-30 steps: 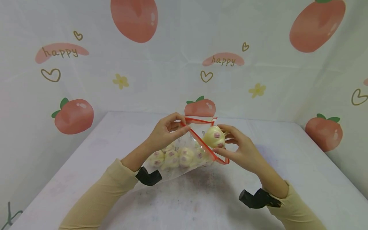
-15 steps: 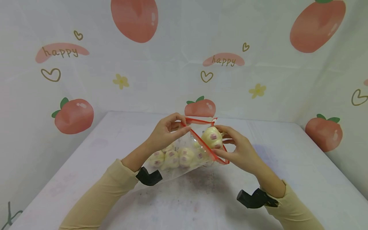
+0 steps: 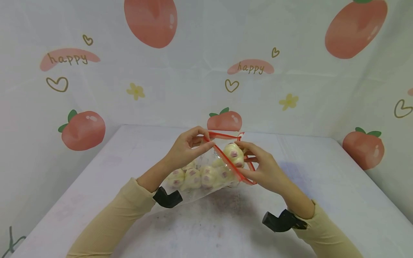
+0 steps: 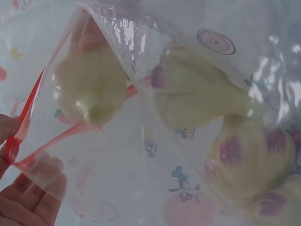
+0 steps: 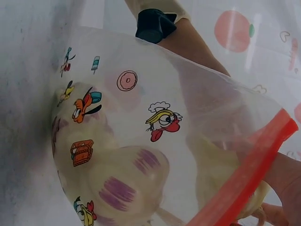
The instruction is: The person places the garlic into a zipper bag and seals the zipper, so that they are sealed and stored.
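Observation:
A clear zip bag (image 3: pixel 193 195) with a red-edged mouth and cartoon prints lies tilted, its mouth to the right. Through its film show several garlic bulbs (image 3: pixel 192 178), cream with purple patches. My left hand (image 3: pixel 188 145) pinches the red upper edge of the mouth; its fingertips (image 4: pixel 9 127) also appear in the left wrist view. My right hand (image 3: pixel 262 166) grips one more garlic bulb (image 3: pixel 233 154) between thumb and fingers, right in the bag's mouth. In the right wrist view the red strip (image 5: pixel 254 174) covers part of this bulb.
The bag is over a white cloth-covered table (image 3: pixel 200 233) with faint stains. Behind stands a white backdrop (image 3: pixel 193 79) printed with fruit, hearts and flowers. Each wrist carries a black camera mount, the left mount (image 3: pixel 167 197) overlapping the bag's lower end in the head view.
My right hand has moved left with the garlic bulb, from just outside the mouth to inside the red edge. My left hand and the bag have hardly moved.

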`<act>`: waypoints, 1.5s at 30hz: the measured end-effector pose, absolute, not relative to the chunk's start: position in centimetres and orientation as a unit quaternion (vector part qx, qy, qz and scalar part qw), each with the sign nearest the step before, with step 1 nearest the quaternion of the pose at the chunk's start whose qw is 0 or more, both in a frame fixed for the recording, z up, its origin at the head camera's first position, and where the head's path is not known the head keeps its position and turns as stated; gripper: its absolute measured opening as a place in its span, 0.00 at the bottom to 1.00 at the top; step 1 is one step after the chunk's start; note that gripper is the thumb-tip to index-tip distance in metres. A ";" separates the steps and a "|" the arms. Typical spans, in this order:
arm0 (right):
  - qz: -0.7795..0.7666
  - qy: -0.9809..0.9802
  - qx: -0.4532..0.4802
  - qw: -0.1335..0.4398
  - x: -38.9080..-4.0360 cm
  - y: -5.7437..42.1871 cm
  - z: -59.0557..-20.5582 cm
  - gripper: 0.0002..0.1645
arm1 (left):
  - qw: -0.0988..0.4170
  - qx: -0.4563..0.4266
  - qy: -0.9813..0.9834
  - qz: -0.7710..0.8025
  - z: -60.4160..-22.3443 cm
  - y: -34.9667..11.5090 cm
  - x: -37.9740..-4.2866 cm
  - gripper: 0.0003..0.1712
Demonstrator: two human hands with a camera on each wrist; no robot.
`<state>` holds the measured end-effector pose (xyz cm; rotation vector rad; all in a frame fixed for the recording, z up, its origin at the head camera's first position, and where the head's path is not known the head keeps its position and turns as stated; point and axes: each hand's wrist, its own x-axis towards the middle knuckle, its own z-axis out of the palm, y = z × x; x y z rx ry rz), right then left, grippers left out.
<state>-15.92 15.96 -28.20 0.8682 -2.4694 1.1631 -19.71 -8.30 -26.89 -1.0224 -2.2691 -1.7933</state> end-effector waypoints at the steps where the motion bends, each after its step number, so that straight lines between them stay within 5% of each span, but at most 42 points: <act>1: 0.402 -0.855 0.299 0.136 -16.0 15.9 -28.2 0.36 | 0.038 -0.334 -0.739 -0.584 -26.9 -8.3 -19.7 0.07; 45: 0.389 -0.873 0.283 0.083 -17.3 15.1 -29.2 0.40 | 0.064 -0.347 -0.749 -0.561 -26.3 -7.4 -19.6 0.07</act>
